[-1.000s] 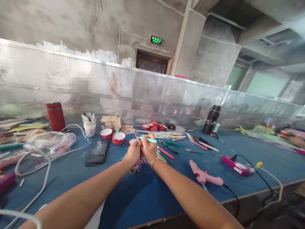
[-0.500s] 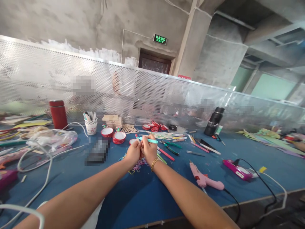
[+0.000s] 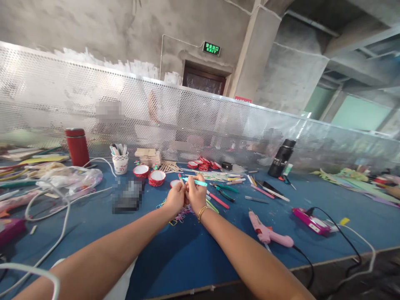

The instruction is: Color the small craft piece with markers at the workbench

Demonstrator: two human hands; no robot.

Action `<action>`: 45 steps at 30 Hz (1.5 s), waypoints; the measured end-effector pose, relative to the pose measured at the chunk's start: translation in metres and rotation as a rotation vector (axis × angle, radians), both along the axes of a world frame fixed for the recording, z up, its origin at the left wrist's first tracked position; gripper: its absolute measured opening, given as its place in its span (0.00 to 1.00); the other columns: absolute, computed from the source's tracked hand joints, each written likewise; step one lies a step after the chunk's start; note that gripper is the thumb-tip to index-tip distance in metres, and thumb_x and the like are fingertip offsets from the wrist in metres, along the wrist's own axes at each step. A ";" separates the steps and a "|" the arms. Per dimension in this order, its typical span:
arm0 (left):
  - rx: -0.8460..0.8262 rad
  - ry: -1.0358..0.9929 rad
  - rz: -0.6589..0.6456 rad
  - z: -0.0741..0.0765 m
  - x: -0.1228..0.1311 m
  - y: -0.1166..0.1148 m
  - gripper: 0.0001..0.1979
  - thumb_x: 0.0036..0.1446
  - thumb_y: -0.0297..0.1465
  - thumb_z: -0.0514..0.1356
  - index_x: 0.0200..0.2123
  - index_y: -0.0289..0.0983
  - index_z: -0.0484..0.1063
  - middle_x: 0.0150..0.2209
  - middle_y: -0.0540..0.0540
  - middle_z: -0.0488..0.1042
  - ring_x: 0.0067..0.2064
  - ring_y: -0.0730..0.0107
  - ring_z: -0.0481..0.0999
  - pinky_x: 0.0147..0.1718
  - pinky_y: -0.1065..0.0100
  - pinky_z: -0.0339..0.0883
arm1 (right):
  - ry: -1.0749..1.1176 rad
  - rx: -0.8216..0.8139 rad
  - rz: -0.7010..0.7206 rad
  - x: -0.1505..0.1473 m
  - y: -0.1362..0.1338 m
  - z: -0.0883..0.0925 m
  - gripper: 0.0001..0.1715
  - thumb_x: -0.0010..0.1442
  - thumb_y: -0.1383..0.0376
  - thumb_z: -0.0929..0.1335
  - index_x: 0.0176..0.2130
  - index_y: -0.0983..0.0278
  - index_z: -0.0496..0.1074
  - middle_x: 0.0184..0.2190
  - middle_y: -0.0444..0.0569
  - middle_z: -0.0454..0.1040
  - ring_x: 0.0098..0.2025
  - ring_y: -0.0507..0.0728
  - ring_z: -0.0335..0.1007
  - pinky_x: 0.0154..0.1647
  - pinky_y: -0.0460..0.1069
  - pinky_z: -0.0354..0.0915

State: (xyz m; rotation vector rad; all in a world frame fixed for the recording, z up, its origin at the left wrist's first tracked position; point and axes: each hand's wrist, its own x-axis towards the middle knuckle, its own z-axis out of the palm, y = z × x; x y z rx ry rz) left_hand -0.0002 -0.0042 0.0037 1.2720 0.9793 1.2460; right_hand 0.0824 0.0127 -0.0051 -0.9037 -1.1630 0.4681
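Observation:
My two hands meet over the blue table (image 3: 175,254), fingers closed. My left hand (image 3: 175,198) pinches a thin reddish stick that points up and left. My right hand (image 3: 196,196), with a gold bracelet at the wrist, grips a turquoise craft stick (image 3: 196,182) lying crosswise above the knuckles. Under both hands sits a small heap of coloured rubber bands (image 3: 181,216). Loose coloured sticks (image 3: 218,201) and green-handled pliers (image 3: 222,189) lie just to the right.
A pink glue gun (image 3: 269,234) and a magenta device (image 3: 309,220) with cables lie to the right. Red tape rolls (image 3: 156,178), a paper cup (image 3: 120,163), a red flask (image 3: 76,146) and a black flask (image 3: 281,157) stand before the perforated screen (image 3: 187,121). White cables and a plastic bag (image 3: 70,179) lie left.
Both hands stay together with the sticks in them. The camera has shifted slightly, so the scene sits a little lower and to the right.

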 end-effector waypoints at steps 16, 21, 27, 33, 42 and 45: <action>-0.001 -0.011 0.008 0.001 0.001 -0.001 0.14 0.58 0.37 0.55 0.23 0.40 0.56 0.11 0.57 0.59 0.12 0.78 0.57 0.13 0.76 0.48 | -0.010 -0.010 0.015 0.000 -0.002 0.001 0.15 0.58 0.53 0.65 0.29 0.60 0.62 0.22 0.42 0.69 0.26 0.53 0.66 0.28 0.47 0.64; 0.001 0.019 0.010 0.001 0.000 0.000 0.14 0.59 0.38 0.53 0.24 0.39 0.57 0.11 0.55 0.61 0.12 0.77 0.59 0.13 0.76 0.49 | 0.056 -0.042 0.046 -0.002 -0.006 0.005 0.14 0.58 0.54 0.65 0.30 0.60 0.61 0.22 0.40 0.68 0.23 0.51 0.66 0.27 0.46 0.64; 0.010 0.002 0.015 -0.001 0.000 0.001 0.16 0.57 0.41 0.56 0.23 0.39 0.57 0.11 0.57 0.59 0.12 0.78 0.58 0.13 0.76 0.48 | -0.010 0.013 0.045 -0.001 -0.006 0.003 0.13 0.59 0.56 0.65 0.30 0.60 0.62 0.22 0.40 0.67 0.26 0.52 0.66 0.30 0.46 0.64; 0.003 -0.024 -0.002 0.000 0.001 0.000 0.16 0.56 0.41 0.57 0.23 0.40 0.56 0.11 0.58 0.58 0.11 0.79 0.57 0.13 0.76 0.47 | 0.005 -0.007 0.024 -0.001 -0.004 0.003 0.13 0.59 0.55 0.65 0.29 0.60 0.62 0.22 0.41 0.68 0.26 0.52 0.65 0.30 0.46 0.64; 0.007 -0.023 0.015 -0.002 0.000 0.002 0.16 0.55 0.40 0.58 0.23 0.40 0.56 0.11 0.58 0.59 0.12 0.79 0.58 0.13 0.76 0.48 | -0.007 0.005 0.036 -0.001 -0.006 0.005 0.13 0.59 0.55 0.65 0.29 0.60 0.62 0.23 0.40 0.68 0.26 0.52 0.66 0.30 0.46 0.64; 0.011 -0.013 0.010 0.000 0.000 0.001 0.15 0.56 0.39 0.56 0.23 0.40 0.56 0.11 0.57 0.59 0.11 0.79 0.57 0.13 0.76 0.47 | -0.007 0.005 0.037 -0.001 -0.005 0.004 0.13 0.59 0.55 0.65 0.30 0.61 0.62 0.23 0.40 0.68 0.26 0.52 0.66 0.30 0.46 0.64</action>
